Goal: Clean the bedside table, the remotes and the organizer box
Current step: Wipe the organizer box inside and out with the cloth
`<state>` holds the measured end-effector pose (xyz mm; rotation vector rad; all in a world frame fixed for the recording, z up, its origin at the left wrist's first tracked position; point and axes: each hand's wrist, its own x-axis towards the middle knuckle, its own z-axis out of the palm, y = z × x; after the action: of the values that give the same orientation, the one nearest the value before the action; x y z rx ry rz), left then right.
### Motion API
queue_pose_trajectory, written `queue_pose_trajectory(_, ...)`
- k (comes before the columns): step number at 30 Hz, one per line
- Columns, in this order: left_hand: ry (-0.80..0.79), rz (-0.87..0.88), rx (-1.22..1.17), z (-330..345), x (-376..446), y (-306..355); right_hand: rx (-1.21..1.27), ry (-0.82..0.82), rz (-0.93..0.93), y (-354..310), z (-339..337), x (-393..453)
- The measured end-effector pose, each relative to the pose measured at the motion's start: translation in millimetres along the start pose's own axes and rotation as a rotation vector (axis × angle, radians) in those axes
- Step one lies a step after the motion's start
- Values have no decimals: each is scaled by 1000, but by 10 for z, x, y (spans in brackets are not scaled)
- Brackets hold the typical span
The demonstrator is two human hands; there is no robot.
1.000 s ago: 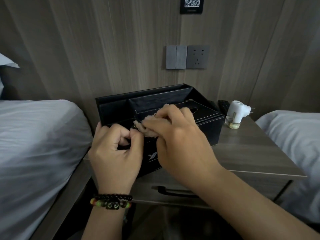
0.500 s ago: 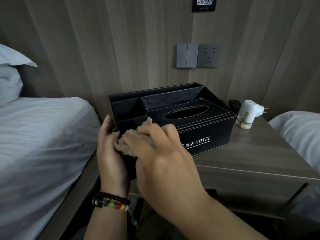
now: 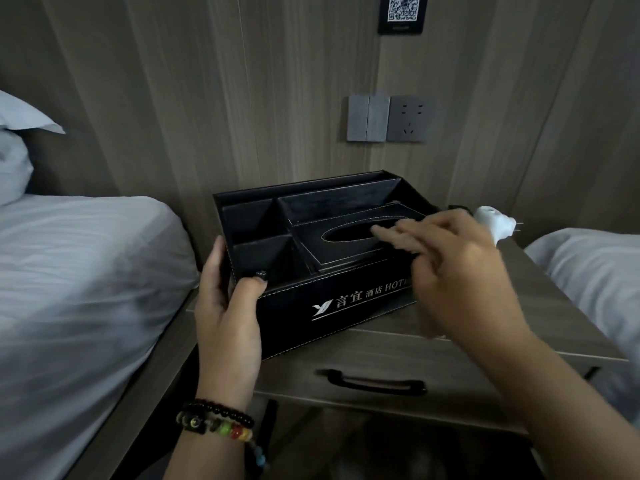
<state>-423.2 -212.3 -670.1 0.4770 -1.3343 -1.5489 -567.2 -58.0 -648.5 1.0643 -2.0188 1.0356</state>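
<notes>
Wiping focus: we have shifted from the front-left corner, half a second ago, to the lid around the tissue slot.
Left hand [image 3: 227, 308]: we clamp the organizer box [image 3: 332, 271] at its left front corner, thumb hooked over the rim, fingers along the side.
Box position: it sits on the bedside table [image 3: 450, 344], near the front-left edge.
Right hand [image 3: 460, 271]: our fingers pinch the beige cloth [image 3: 391, 237], dragging it across the lid.
Task meaning: we judge the compartments done; table and remotes still wait.
</notes>
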Motion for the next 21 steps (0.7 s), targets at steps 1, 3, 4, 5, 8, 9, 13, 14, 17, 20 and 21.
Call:
queue_pose_trajectory(1, 3, -4, 1, 4, -7, 8, -35, -2, 38, 122, -38, 40)
queue_pose_trajectory(3, 11, -9, -2, 11, -16, 20, -121, -35, 83, 281, -106, 104)
queue_pose_trajectory(4, 15, -11, -4, 11, -18, 20, -162, -65, 97, 312, -132, 141)
queue_pose_trajectory(5, 17, -14, -8, 15, -21, 24, -200, -103, 103, 317, -153, 188)
queue_pose_trajectory(8, 24, -21, -18, 22, -18, 26, -326, -251, 69, 241, -185, 397)
queue_pose_trajectory(9, 24, -21, -15, 19, -15, 23, -360, -320, 67, 206, -187, 483)
queue_pose_trajectory(13, 7, -13, 0, -3, -9, 33, -467, -548, 88, 63, -81, 823)
queue_pose_trajectory(14, 5, -12, 8, -9, -7, 37, -493, -568, 96, 35, -27, 896)
queue_pose_trajectory(17, -9, -13, 31, -24, -3, 50, -540, -591, 133, -36, 168, 1044)
queue_pose_trajectory(20, -18, -13, 43, -25, 3, 44, -542, -610, 79, -157, 363, 1082)
queue_pose_trajectory(21, -17, -12, 41, -24, 4, 42, -521, -614, 47, -216, 421, 1081)
